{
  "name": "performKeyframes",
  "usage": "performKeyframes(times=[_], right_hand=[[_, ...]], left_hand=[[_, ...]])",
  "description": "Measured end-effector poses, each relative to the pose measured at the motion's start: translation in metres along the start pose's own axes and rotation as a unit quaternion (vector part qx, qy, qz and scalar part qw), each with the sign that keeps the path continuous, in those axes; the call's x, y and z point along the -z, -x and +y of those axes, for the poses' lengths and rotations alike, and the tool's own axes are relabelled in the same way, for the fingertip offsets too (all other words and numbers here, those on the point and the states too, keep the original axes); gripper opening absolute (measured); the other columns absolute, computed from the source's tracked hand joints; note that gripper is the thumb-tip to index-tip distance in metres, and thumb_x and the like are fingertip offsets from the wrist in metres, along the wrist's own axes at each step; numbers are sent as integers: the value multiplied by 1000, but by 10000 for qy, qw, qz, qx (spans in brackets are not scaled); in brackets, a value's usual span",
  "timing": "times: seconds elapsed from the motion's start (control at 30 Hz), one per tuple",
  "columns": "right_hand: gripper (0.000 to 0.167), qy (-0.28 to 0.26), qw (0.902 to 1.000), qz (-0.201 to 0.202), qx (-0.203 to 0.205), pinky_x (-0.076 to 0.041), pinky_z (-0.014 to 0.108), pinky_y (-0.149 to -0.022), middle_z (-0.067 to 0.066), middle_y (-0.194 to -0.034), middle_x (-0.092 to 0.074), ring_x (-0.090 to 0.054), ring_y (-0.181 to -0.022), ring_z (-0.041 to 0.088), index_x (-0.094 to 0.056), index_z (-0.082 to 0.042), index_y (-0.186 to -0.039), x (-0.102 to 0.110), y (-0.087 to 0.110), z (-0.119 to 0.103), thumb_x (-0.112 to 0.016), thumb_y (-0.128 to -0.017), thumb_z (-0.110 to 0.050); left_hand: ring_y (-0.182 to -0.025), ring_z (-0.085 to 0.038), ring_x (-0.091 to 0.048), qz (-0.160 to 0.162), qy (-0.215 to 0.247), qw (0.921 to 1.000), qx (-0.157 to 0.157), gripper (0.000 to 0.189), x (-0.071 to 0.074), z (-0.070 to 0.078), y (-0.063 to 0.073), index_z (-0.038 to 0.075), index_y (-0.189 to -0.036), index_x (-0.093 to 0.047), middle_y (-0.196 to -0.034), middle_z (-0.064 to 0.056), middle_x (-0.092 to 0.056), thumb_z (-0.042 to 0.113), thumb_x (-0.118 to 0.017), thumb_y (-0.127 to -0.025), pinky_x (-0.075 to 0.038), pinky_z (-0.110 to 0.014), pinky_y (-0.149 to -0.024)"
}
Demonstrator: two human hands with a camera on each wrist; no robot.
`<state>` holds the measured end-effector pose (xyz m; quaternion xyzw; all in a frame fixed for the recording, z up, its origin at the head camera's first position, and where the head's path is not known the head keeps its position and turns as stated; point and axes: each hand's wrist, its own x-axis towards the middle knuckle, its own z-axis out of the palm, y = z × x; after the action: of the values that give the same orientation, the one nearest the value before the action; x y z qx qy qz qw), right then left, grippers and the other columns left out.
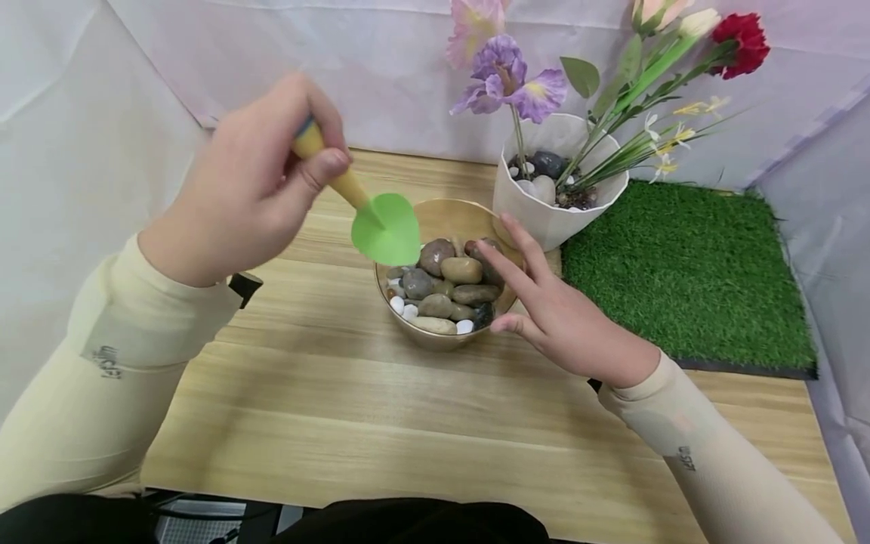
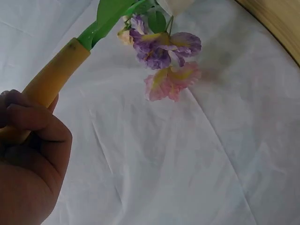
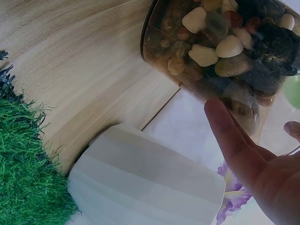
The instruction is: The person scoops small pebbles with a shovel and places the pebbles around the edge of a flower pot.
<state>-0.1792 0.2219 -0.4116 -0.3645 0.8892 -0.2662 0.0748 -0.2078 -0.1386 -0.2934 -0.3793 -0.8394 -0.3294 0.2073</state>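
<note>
My left hand (image 1: 254, 181) grips the yellow handle of a small toy trowel (image 1: 387, 230), seen also in the left wrist view as an orange-yellow handle (image 2: 58, 70). Its green, leaf-shaped blade hangs over the left rim of a round amber bowl (image 1: 438, 341). Brown and grey stones (image 1: 462, 270) fill the bowl, along with small white pebbles (image 1: 410, 310). My right hand (image 1: 567, 313) is at the bowl's right side with fingers spread and extended, fingertips right at the rim. In the right wrist view, stones show through the bowl's clear wall (image 3: 168, 51).
Behind the bowl to the right stands a white pot (image 1: 544, 219) with stones, a purple iris (image 1: 510, 79) and a red carnation (image 1: 741, 45). A green artificial turf mat (image 1: 693, 279) lies on the right of the wooden table (image 1: 435, 423). White cloth (image 1: 387, 83) hangs behind.
</note>
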Motion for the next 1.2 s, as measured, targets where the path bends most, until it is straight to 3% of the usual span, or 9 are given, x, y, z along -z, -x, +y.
performKeyframes(times=[0.1,0.33,0.57,0.7,0.8,0.9,1.07,1.2], right_hand=[[92,33,10000,7,5,-52,35,-62,-1,-180,17,-59,-74,7,-13,-27,-177,1,1,0,-33,-100,-74],[91,64,10000,35,55,-55,39,-68,1,-180,15,-62,-80,8,-14,-26,-177,0,1,1,-35,-101,-72],[92,79,9999,67,89,-55,38,-65,0,-180,16,-61,-76,8,-15,-25,-177,-1,1,2,-34,-100,-73],[92,60,9999,71,41,-55,39,-66,-2,-180,15,-59,-73,8,-16,-26,-176,-1,1,3,-34,-100,-74],[92,62,9999,78,43,-55,40,-67,-2,-180,15,-58,-73,9,-17,-27,-176,-1,1,3,-34,-99,-74],[92,83,9999,88,60,-55,40,-69,-1,-180,14,-59,-76,11,-17,-26,-176,-1,1,3,-35,-99,-73],[92,76,9999,101,82,-54,40,-68,2,-181,13,-58,-78,14,-17,-26,-176,-2,0,4,-35,-99,-73],[92,65,9999,103,92,-53,39,-67,4,-181,12,-58,-78,13,-17,-26,-176,-1,1,4,-33,-100,-73]], left_hand=[[-69,-15,-42,-200,-80,9996,-164,14,-10,4,-4,-4,-103,-57,-79,-5,-47,5,-66,-108,-34,-31,-68],[-74,-19,-49,-839,29,9964,81,13,-35,5,-11,2,-103,-55,-88,-5,-60,7,-65,-109,-39,-37,-71],[-59,-16,-42,-588,395,9969,346,12,-38,-7,-9,-1,-104,-55,-71,-4,-50,3,-65,-109,-33,-30,-61],[-53,-19,-34,-408,934,9912,843,9,-38,-17,-7,-1,-104,-55,-68,-5,-48,2,-62,-110,-31,-29,-56],[-55,-21,-36,-244,1675,9759,1378,10,-39,-26,-2,-2,-104,-55,-77,-9,-55,3,-60,-111,-33,-29,-55],[-51,-22,-36,-96,2477,9513,1831,13,-41,-37,4,-4,-103,-54,-87,-16,-64,5,-57,-112,-32,-27,-50],[-45,-22,-38,86,3480,9132,2120,14,-50,-54,13,-4,-101,-52,-92,-26,-68,5,-56,-112,-28,-27,-44],[-47,-22,-42,208,3714,9022,2184,15,-55,-60,18,-1,-100,-53,-93,-26,-69,6,-57,-112,-30,-26,-45]])
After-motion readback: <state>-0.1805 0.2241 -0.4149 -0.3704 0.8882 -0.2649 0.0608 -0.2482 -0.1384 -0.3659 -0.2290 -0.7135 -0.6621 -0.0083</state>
